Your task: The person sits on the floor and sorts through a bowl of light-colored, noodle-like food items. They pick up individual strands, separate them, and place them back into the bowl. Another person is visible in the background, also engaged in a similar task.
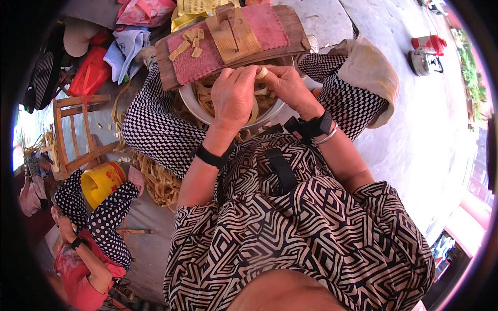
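My left hand [235, 93] and my right hand [288, 85] meet fingertip to fingertip over a metal basin [187, 102] between my knees. Both pinch at a pale flat strip [255, 110], which curves down below them; its held end is mostly hidden by my fingers. A tan wrap [262, 73] shows at the right thumb. Just beyond lies a wooden board [293, 27] bearing a pink cloth [262, 23]. A slotted wooden block [233, 37] sits across that cloth, with several short strip pieces [190, 39] to its left.
Tan strips [155, 179] lie heaped on the floor at my left. Beside them are a wooden chair frame [74, 132] and a seated person [87, 256] with a yellow bucket [103, 182]. A red bag [91, 72] is at upper left, a metal kettle [422, 62] at far right.
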Demonstrator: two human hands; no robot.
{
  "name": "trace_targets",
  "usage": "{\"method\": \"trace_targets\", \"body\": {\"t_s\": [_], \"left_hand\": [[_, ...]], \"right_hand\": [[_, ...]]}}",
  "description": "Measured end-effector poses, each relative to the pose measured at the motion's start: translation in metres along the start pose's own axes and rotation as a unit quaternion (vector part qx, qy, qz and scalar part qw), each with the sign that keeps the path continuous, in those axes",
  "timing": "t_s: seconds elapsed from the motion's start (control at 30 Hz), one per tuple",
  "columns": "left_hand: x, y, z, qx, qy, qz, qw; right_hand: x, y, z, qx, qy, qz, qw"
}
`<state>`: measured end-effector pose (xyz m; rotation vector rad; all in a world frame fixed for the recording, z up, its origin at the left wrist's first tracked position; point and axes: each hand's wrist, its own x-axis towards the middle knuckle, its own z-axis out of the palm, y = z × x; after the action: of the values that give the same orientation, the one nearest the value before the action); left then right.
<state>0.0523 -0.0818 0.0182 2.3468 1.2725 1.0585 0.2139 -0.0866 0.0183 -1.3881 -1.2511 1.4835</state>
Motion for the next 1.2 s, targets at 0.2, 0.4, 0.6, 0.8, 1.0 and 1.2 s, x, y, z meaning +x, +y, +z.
{"method": "trace_targets", "body": {"t_s": [0.2, 0.4, 0.6, 0.8, 1.0, 1.2], "left_hand": [[-0.012, 0.007, 0.006, -0.226, 0.010, -0.084, 0.971], [0.013, 0.021, 0.004, -0.206, -0.008, -0.213, 0.955], [-0.006, 0.030, -0.008, -0.543, -0.114, -0.531, 0.640], [-0.017, 0.005, -0.020, -0.170, -0.034, -0.194, 0.966], [-0.002, 0.004, -0.029, 0.124, 0.017, -0.006, 0.992], [0.003, 0.017, -0.023, 0.154, 0.049, 0.051, 0.985]], "right_hand": [[-0.003, 0.011, -0.002, 0.362, -0.108, 0.135, 0.916], [0.003, 0.003, 0.007, -0.067, 0.107, -0.206, 0.970], [0.015, -0.006, -0.009, -0.191, 0.231, -0.338, 0.892], [0.016, -0.018, -0.038, -0.016, 0.084, -0.188, 0.978], [-0.009, -0.056, -0.025, -0.210, 0.055, -0.206, 0.954], [-0.004, -0.033, -0.001, -0.136, 0.037, -0.149, 0.979]]}}
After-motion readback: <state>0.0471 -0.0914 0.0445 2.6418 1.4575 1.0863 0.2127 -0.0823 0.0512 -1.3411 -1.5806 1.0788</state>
